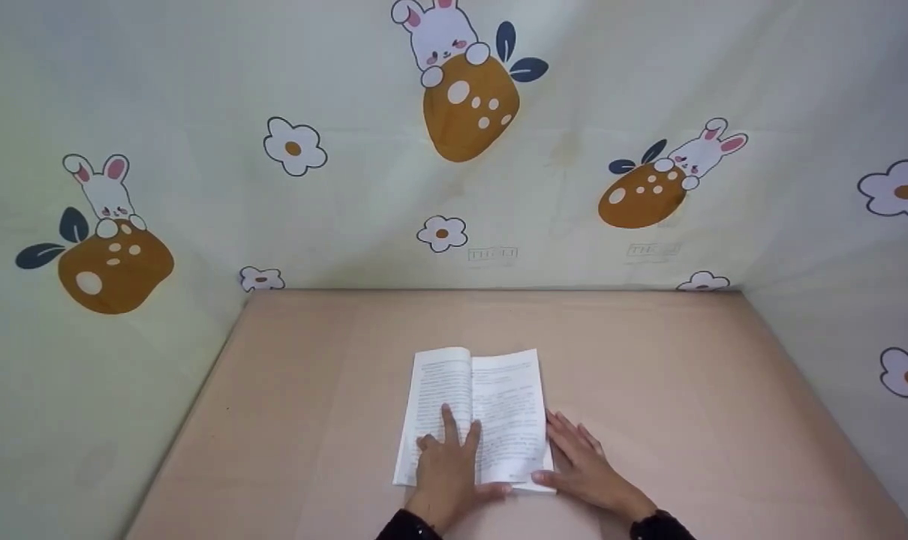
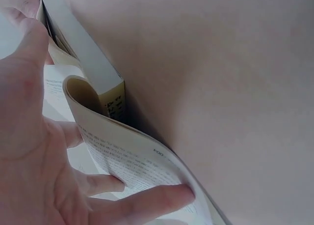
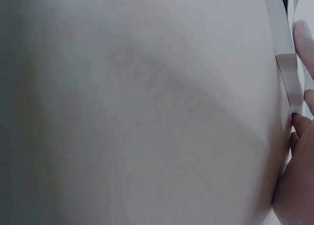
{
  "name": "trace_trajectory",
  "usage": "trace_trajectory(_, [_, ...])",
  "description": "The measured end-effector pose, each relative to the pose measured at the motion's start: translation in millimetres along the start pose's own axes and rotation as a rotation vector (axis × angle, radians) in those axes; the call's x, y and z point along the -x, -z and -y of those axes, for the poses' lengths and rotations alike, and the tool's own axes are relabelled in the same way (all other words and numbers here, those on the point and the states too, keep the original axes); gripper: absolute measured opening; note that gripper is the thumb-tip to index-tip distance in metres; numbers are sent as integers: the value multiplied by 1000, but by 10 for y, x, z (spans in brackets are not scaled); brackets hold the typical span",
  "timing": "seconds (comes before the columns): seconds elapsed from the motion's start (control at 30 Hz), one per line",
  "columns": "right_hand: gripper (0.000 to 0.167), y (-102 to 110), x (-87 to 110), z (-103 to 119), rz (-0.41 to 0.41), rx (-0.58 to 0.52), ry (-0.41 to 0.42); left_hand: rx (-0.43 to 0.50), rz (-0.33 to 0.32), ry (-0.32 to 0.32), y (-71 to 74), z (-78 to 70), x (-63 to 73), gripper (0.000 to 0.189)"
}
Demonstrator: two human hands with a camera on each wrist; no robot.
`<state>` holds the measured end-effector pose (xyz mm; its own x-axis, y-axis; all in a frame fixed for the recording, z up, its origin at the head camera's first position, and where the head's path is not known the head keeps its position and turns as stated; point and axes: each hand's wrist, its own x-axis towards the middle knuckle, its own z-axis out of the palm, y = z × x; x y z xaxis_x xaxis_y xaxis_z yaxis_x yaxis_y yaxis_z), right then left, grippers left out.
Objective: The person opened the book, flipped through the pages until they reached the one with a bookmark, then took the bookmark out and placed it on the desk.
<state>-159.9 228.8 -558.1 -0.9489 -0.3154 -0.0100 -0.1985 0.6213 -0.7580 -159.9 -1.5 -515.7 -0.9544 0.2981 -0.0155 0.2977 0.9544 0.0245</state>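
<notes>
A thick paperback book [image 1: 506, 420] lies spread on the table, its printed pages facing up. My left hand [image 1: 448, 469] rests on the left page with spread fingers, one fingertip near the gutter. The left wrist view shows the left hand [image 2: 44, 146] against the curved printed page [image 2: 132, 161], beside the yellowish spine end. At the book's right edge, my right hand [image 1: 593, 469] lies with extended fingers along the side and its thumb over the lower right page corner. In the right wrist view the right hand [image 3: 299, 171] touches the book's page edges [image 3: 290, 77].
The tan tabletop [image 1: 296, 397] surrounds the book. A pale fabric wall [image 1: 349, 217] printed with rabbits and flowers rises behind the table and along both sides.
</notes>
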Motion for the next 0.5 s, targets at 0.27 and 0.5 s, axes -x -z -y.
trace_trajectory(0.27, [83,11,14,2,-11,4,32,108,-49,-37,1,88,2,88])
trace_trajectory(0.5, [83,26,6,17,37,-15,11,220,-34,-43,14,144,5,61])
